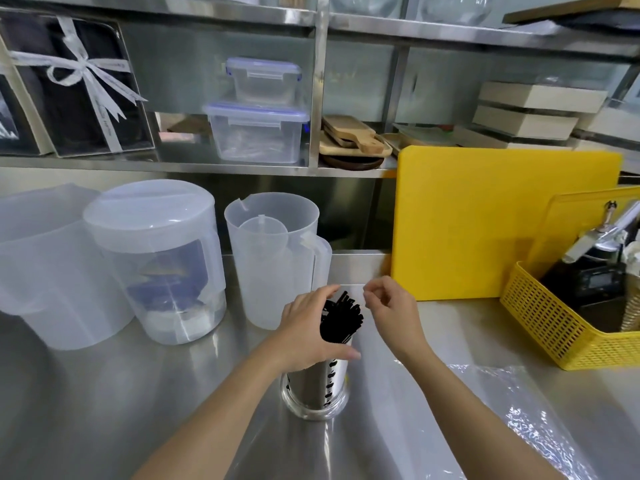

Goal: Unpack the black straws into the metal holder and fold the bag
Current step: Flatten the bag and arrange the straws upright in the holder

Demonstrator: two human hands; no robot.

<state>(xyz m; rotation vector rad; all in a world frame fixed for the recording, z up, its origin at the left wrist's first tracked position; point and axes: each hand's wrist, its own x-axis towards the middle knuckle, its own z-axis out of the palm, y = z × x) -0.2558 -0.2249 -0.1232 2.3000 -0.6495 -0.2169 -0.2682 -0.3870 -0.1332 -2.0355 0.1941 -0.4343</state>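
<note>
A bundle of black straws [342, 320] stands upright in the perforated metal holder [313, 388] on the steel counter. My left hand [304, 329] curls around the straws at the holder's rim, with the thumb lying across the front. My right hand [394, 306] is just right of the straw tops, its fingertips pinched on the edge of the clear plastic bag [512, 407]. The bag trails under my right forearm and lies crinkled on the counter at the lower right. The lower part of the straws is hidden inside the holder.
A translucent measuring jug [273, 258] stands right behind the holder, with larger plastic containers [156, 261] to its left. A yellow cutting board [485, 223] leans at the back right. A yellow mesh basket [554, 327] of tools sits at the right edge. Shelves run above.
</note>
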